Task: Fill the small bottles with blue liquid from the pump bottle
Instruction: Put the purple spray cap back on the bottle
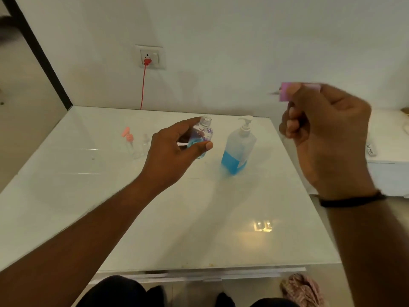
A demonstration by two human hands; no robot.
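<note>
My left hand grips a small clear bottle above the table; its neck is open and blue liquid fills its lower part. My right hand is raised to the right and pinches a pink cap, blurred by motion. The pump bottle, clear with a white pump head and blue liquid in its lower third, stands on the white table between my hands. Another small clear bottle with a pink pump top stands further left, with a faint clear bottle beside it.
A red cord runs from a wall socket down behind the table. A white cabinet stands to the right. A pink cloth lies on the floor near my knees.
</note>
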